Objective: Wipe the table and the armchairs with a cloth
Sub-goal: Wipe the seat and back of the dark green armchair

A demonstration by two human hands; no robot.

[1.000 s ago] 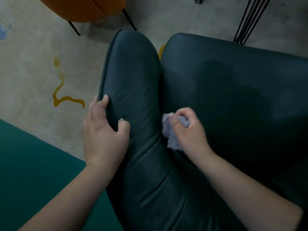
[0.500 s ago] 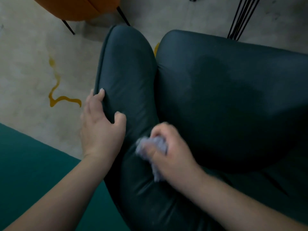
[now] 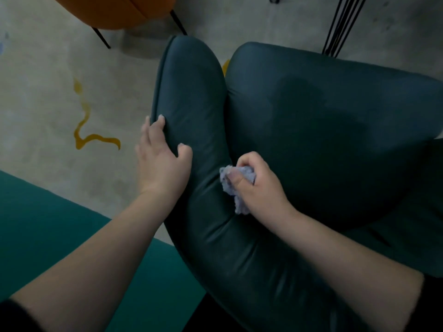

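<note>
While left hand (image 3: 163,161) steadies armrest (image 3: 191,97), right hand (image 3: 260,185) apparently presses cloth (image 3: 230,185)

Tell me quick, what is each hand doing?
Left hand: open, fingers resting on the armchair arm's edge.
Right hand: closed around the cloth, against the armchair.

Floor (image 3: 48,97): pale concrete with yellow squiggle marking (image 3: 82,130). Standing on it: dark green armchair (image 3: 311,130), orange chair (image 3: 115,10) on black legs.
</note>
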